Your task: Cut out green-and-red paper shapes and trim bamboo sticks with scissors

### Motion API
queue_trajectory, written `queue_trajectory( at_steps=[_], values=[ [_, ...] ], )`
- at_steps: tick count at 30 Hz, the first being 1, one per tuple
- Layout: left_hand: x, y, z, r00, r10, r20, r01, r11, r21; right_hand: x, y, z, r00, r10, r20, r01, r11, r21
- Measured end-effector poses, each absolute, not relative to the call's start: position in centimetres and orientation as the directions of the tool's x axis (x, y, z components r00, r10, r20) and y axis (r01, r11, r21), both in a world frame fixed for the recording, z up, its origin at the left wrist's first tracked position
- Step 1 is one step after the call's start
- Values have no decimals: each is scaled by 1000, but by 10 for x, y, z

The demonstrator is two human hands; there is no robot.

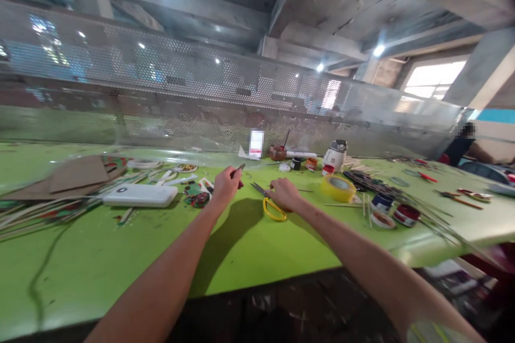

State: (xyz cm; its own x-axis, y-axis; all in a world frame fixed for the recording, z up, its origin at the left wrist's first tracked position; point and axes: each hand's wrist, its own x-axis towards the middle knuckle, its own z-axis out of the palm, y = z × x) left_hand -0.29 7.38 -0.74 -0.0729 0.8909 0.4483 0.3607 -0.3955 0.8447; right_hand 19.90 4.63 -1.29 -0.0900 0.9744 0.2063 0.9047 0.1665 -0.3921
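Your left hand (226, 188) pinches a small knife (241, 166); your right hand (285, 193) lies against yellow-handled scissors (266, 201), grip unclear; no finished piece shows between them.

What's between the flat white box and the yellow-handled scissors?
In the head view, a red-and-green jumble and then the left hand come between the box and the scissors.

Forearms (183, 252) extended, left hand (225, 188) curled (bare)

One pair yellow-handled metal scissors (265, 208); one yellow tape roll (330, 188); one white oblong plastic case (140, 196); one grey-white bottle (335, 157); at least five round paint jars (406, 215).
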Motion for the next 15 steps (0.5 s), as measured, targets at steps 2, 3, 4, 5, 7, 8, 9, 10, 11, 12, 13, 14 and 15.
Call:
queue_trajectory(
  at_steps=[2,3,4,5,7,8,9,10,11,12,13,14,15],
  values=[
    [-2,72,-6,-82,880,467,335,-417,845,207,31,-15,-130,974,187,936,183,-299],
    [-1,72,-6,-91,880,466,304,-421,854,210,24,-18,-156,973,171,944,198,-263],
    [-1,72,-6,-103,882,459,264,-421,868,213,18,-21,-183,970,159,948,217,-234],
    [0,73,-6,-115,885,451,215,-421,881,215,13,-24,-207,967,149,949,236,-211],
    [-1,77,-6,-150,894,423,95,-413,906,218,5,-29,-247,959,139,946,270,-180],
    [-1,79,-7,-176,898,404,31,-405,914,221,2,-31,-261,956,134,944,282,-170],
    [-2,82,-7,-205,901,383,-33,-398,917,224,-2,-32,-272,954,128,943,290,-163],
    [-3,84,-8,-235,904,358,-97,-388,916,230,-5,-33,-278,953,121,942,295,-157],
    [-4,87,-8,-265,908,326,-158,-374,914,237,-9,-34,-283,953,111,942,297,-152],
    [-4,89,-9,-291,913,286,-216,-354,910,246,-12,-34,-283,953,103,944,296,-145],
    [-5,91,-9,-310,919,244,-269,-331,905,257,-15,-34,-279,956,97,947,290,-137],
    [-4,92,-9,-325,924,200,-315,-305,899,268,-17,-34,-267,959,91,952,278,-126],
    [-4,92,-9,-337,928,159,-350,-280,894,279,-18,-34,-249,964,90,959,258,-113]
  ],
)
